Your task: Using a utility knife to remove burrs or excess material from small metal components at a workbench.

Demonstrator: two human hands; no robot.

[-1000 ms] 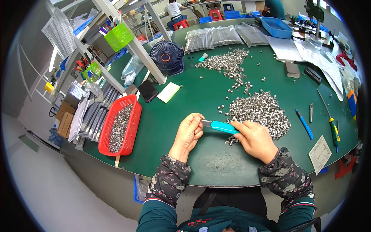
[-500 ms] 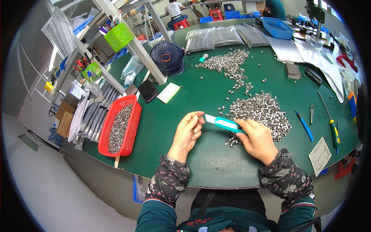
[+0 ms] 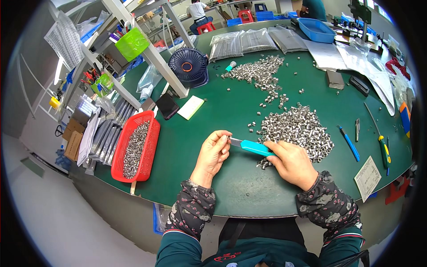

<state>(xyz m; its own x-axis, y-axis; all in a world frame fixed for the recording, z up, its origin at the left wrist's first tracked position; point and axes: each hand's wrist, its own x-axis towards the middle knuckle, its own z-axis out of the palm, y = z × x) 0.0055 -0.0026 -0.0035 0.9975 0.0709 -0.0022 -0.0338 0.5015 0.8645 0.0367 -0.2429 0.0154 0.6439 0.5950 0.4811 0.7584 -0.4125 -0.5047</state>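
Observation:
Between the thumb and fingers of my left hand (image 3: 212, 153) is a small metal ring (image 3: 229, 139), partly hidden by the fingertips. My right hand (image 3: 291, 162) is closed round a turquoise utility knife (image 3: 255, 147). Its blade points left, and the tip is at the ring; whether it goes inside cannot be made out. Just beyond my right hand lies a heap of short metal rings (image 3: 296, 129) on the green table (image 3: 240, 191). Farther back is a second, looser spread of rings (image 3: 258, 73). To the left stands a red plastic basket (image 3: 153, 149) with many similar rings in it.
A dark fan (image 3: 188, 66), a phone (image 3: 167, 106) and a notepad (image 3: 191, 107) sit at the back left. On the right lie a blue pen-like tool (image 3: 349, 143), a screwdriver (image 3: 384, 149) and a paper slip (image 3: 368, 179). Bagged parts (image 3: 258, 41) and a blue tray (image 3: 316, 30) line the back.
The utility knife has turned in my right hand, and its blade tip has come to the ring in my left hand. The whole view has shifted slightly.

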